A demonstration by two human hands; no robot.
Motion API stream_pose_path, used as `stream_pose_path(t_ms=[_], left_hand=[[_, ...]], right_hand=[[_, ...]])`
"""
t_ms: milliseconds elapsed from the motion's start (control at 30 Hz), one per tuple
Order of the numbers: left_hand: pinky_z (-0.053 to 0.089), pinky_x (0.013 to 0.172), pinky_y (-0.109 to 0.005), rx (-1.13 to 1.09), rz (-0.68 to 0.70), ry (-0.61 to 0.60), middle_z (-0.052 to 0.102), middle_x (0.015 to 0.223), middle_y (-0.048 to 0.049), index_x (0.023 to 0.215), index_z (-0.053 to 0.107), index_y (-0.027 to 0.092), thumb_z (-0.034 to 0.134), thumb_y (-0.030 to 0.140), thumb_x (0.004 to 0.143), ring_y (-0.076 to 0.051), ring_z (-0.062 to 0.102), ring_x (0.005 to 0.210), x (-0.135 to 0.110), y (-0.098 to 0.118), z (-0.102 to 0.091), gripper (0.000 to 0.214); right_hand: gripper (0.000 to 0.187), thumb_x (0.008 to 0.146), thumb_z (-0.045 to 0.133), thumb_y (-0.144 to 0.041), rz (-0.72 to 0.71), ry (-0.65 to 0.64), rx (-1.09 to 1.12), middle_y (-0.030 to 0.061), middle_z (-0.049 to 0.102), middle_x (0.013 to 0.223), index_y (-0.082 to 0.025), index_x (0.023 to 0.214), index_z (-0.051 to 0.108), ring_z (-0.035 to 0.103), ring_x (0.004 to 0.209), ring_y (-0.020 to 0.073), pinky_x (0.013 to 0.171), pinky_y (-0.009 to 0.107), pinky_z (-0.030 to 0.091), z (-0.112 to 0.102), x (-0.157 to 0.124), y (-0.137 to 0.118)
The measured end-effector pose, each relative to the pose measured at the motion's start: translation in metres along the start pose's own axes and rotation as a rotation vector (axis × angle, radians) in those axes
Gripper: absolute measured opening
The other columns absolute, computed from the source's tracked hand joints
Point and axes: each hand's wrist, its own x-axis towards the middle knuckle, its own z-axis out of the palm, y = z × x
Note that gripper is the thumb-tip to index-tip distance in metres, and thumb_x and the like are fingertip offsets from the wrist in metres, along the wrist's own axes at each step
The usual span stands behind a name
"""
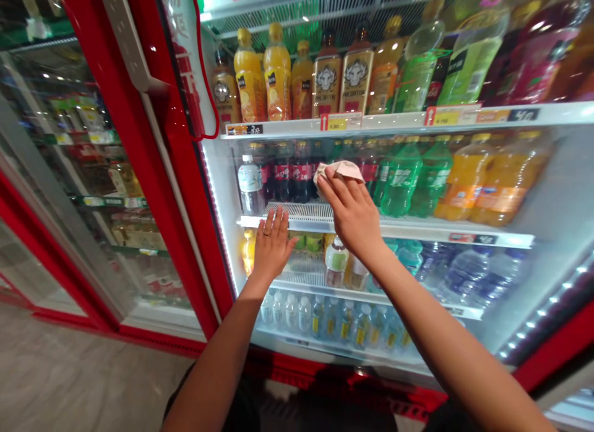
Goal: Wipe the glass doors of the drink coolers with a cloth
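Note:
I face an open drinks cooler. My left hand (pixel 271 243) lies flat with fingers spread against the front edge of the white wire shelf (pixel 306 216), a ring on one finger. My right hand (pixel 350 209) is raised over the same shelf and pinches a crumpled pale cloth (pixel 341 170) at its fingertips, just in front of the dark cola bottles (pixel 292 175). A clear water bottle (pixel 250 184) stands at the shelf's left end.
The red cooler door (pixel 153 147) stands open at left. Orange juice bottles (pixel 264 73) fill the top shelf; green (pixel 408 175) and orange (pixel 492 178) soda bottles stand to the right. Small water bottles (pixel 325 317) line the bottom shelf. Another glass-door cooler (pixel 78 172) is at far left.

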Motion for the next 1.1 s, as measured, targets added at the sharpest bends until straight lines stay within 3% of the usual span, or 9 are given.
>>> stream_pose_path(t_ms=[167,400,500,633,833,967,1100], left_hand=[[0.014,0.139,-0.049,0.017,-0.037,-0.061,0.039,0.176,-0.0168,0.171,0.032,0.019,0.037,0.059,0.111,-0.025,0.024,0.169,0.001,0.001,-0.003,0.073],[0.017,0.138,-0.053,-0.043,-0.061,-0.076,0.032,0.179,-0.0186,0.173,0.027,0.018,0.043,0.054,0.111,-0.028,0.022,0.170,0.004,0.007,-0.011,0.073],[0.017,0.138,-0.054,0.012,-0.067,-0.077,0.029,0.180,-0.0190,0.175,0.015,0.017,0.046,0.046,0.112,-0.028,0.018,0.170,0.003,0.022,-0.014,0.076],[0.018,0.139,-0.049,0.089,-0.008,-0.144,0.024,0.181,-0.0145,0.177,0.003,0.021,0.049,0.036,0.111,-0.026,0.018,0.170,0.005,0.057,-0.012,0.082],[0.018,0.140,-0.048,0.061,0.011,-0.144,0.021,0.182,-0.0109,0.176,-0.003,0.022,0.051,0.034,0.110,-0.026,0.020,0.170,0.018,0.109,0.010,0.086],[0.016,0.140,-0.052,0.043,-0.026,-0.132,0.024,0.180,-0.0124,0.176,0.004,0.021,0.054,0.034,0.109,-0.028,0.023,0.169,0.018,0.118,0.024,0.085],[0.017,0.140,-0.051,0.053,-0.009,-0.091,0.027,0.179,-0.0143,0.176,0.012,0.019,0.054,0.034,0.109,-0.027,0.026,0.168,0.015,0.115,0.030,0.081]], right_hand=[[0.087,0.099,0.047,-0.002,-0.099,-0.094,0.068,0.0067,0.051,0.170,-0.032,0.176,0.019,0.055,0.150,0.0309,0.127,0.056,0.046,0.000,-0.013,0.003],[0.083,0.100,0.042,-0.003,0.044,-0.013,0.065,0.0080,0.048,0.172,-0.033,0.175,0.022,0.051,0.153,0.0350,0.126,0.064,0.045,-0.009,-0.026,0.017],[0.085,0.100,0.042,-0.003,-0.002,-0.048,0.059,0.0075,0.051,0.170,-0.033,0.176,0.019,0.054,0.151,0.0334,0.125,0.061,0.046,-0.010,-0.029,0.020],[0.088,0.102,0.044,-0.004,-0.077,-0.121,0.041,0.0048,0.053,0.169,-0.036,0.176,0.011,0.056,0.148,0.0312,0.125,0.056,0.048,-0.017,-0.047,0.032],[0.087,0.103,0.041,-0.006,0.089,-0.108,0.021,0.0045,0.041,0.176,-0.037,0.176,0.005,0.050,0.154,0.0344,0.129,0.062,0.042,-0.021,-0.042,0.032],[0.085,0.105,0.039,-0.007,0.078,-0.128,0.017,0.0027,0.039,0.178,-0.038,0.176,0.003,0.047,0.157,0.0323,0.131,0.060,0.041,-0.014,-0.032,0.023],[0.087,0.104,0.040,-0.006,-0.009,-0.161,0.000,0.0027,0.047,0.173,-0.038,0.175,0.002,0.053,0.152,0.0298,0.130,0.056,0.043,-0.015,-0.048,0.029]])
